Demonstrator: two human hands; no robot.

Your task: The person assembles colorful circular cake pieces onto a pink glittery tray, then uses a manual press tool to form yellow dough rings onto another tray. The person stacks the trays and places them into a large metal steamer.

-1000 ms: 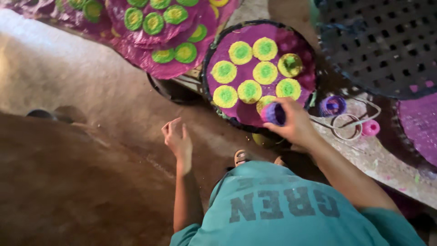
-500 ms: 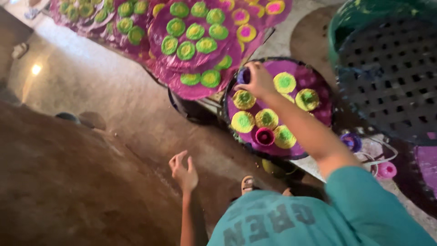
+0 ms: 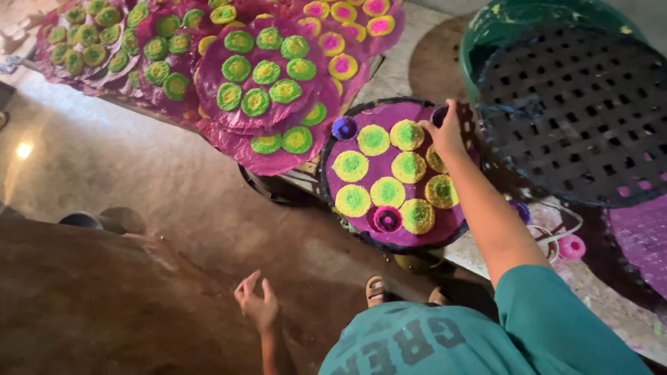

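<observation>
A round purple tray (image 3: pixel 417 239) holds several yellow-green crumbly discs (image 3: pixel 388 192), a small magenta cup (image 3: pixel 387 219) near its front and a small blue-purple cup (image 3: pixel 344 127) at its far left edge. My right hand (image 3: pixel 448 139) reaches across to the tray's far rim. Its fingers are closed on a small dark purple cup (image 3: pixel 438 114). My left hand (image 3: pixel 257 305) hangs low over the brown floor with fingers spread, holding nothing. My teal shirt fills the bottom of the view.
More purple trays of green, yellow and pink discs (image 3: pixel 257 83) overlap at the top left. A dark perforated grid (image 3: pixel 583 118) lies over a green tub (image 3: pixel 514 28) at the right. A pink cup (image 3: pixel 572 246) sits beside it. My sandalled foot (image 3: pixel 376 290) stands below the tray.
My right hand has travelled from the tray's near edge to its far rim, still gripping a small cup. A magenta cup and a blue-purple cup now rest on the tray. My left hand stayed low.
</observation>
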